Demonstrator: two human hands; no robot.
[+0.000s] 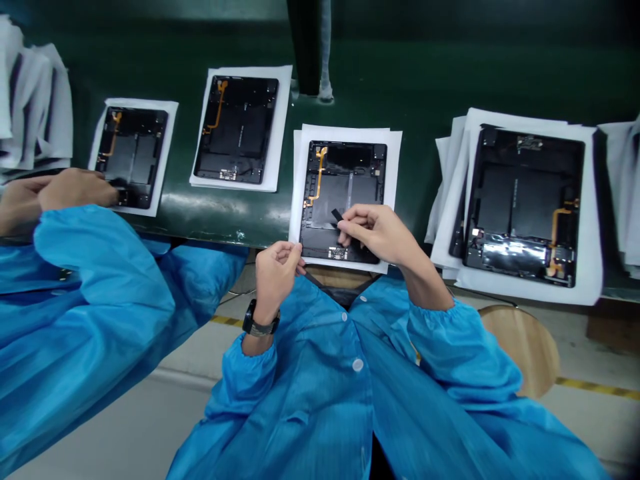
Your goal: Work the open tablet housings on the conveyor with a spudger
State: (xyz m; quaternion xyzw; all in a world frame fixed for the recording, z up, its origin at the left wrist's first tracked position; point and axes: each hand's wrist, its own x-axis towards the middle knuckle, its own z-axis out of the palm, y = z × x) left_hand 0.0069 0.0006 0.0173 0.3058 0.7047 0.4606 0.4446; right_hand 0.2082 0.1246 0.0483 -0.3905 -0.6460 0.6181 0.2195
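An opened tablet with a black interior and an orange flex cable lies on white paper on the green belt right in front of me. My right hand rests over its lower part, fingers pinched on a small black strip. My left hand is closed at the near left corner of the paper, gripping a thin dark strip that trails toward my blue smock. A dark watch sits on that wrist.
Two more opened tablets on paper lie to the left, a larger one on stacked sheets to the right. A co-worker's hand and blue sleeve reach in at left. A wooden stool stands lower right.
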